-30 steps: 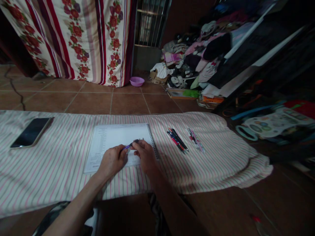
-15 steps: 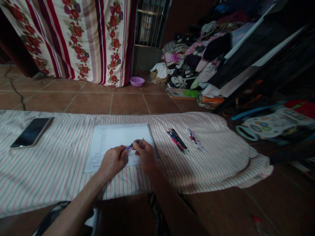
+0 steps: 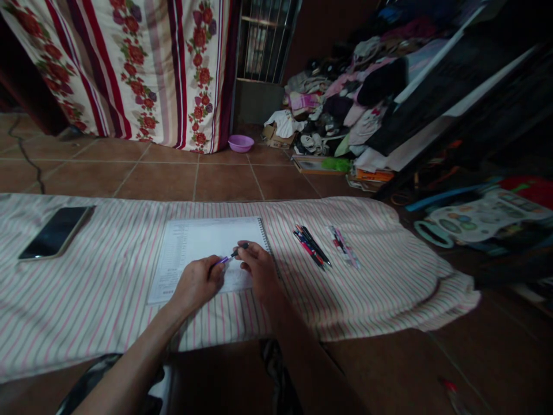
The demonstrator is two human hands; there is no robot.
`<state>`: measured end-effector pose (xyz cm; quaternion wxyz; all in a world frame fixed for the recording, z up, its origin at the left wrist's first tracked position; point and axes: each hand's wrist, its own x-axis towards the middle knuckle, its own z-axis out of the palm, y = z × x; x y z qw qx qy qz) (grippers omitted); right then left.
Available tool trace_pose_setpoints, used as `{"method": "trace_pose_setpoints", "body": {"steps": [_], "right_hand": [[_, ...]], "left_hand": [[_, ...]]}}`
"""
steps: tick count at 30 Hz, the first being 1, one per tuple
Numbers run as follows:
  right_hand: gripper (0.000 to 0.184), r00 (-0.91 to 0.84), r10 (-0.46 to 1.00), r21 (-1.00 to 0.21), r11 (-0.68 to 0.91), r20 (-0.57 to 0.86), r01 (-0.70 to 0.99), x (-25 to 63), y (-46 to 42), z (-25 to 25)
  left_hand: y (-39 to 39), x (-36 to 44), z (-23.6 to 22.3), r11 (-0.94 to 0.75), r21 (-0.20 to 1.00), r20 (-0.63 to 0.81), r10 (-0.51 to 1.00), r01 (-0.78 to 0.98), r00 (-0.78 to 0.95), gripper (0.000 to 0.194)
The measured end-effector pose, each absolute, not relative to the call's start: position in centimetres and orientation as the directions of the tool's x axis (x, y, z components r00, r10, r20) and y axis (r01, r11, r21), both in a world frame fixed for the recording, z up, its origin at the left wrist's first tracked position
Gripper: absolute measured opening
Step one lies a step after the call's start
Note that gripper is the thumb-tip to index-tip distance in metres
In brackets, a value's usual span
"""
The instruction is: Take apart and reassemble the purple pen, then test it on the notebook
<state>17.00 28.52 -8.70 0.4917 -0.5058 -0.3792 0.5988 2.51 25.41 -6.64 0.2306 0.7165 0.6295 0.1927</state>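
Over a spiral-bound notebook (image 3: 207, 233), I hold a pen (image 3: 224, 259) with a purple barrel and a dark end. My left hand (image 3: 199, 282) is closed around the purple part. The thumb and fingers of my right hand (image 3: 259, 268) pinch the dark end; whether this is a cap or the grip I cannot tell. The notebook lies open on a striped cloth, its page printed with small text along the left and lower edges. Right of it is a bunch of dark and red pens (image 3: 311, 248), and beyond them several pink and clear pens (image 3: 344, 248).
A smartphone (image 3: 56, 232) lies on the left of the striped cloth (image 3: 108, 276). Past its far edge are the tiled floor (image 3: 164, 178), a purple basin (image 3: 241, 143) and a floral curtain (image 3: 159, 69). A heap of clothes (image 3: 341, 104) fills the back right.
My right hand has shifted slightly up and right, its fingers a little more apart. More of the pen's dark part shows between my hands. My left hand stays nearly still.
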Motion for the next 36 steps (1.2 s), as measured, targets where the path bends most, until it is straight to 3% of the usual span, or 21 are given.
{"method": "trace_pose_setpoints", "body": {"steps": [11, 36], "right_hand": [[0.034, 0.003, 0.975, -0.954, -0.215, -0.22, -0.208, 16.93, 28.82, -9.08], [0.03, -0.004, 0.978, -0.965, -0.204, -0.206, -0.165, 16.58, 28.49, -8.71]], "left_hand": [[25.25, 2.34, -6.95, -0.188, 0.67, 0.081, 0.98, 0.718, 0.182, 0.032], [25.21, 2.62, -7.01, -0.16, 0.632, 0.095, 0.987, 0.758, 0.129, 0.026]]}}
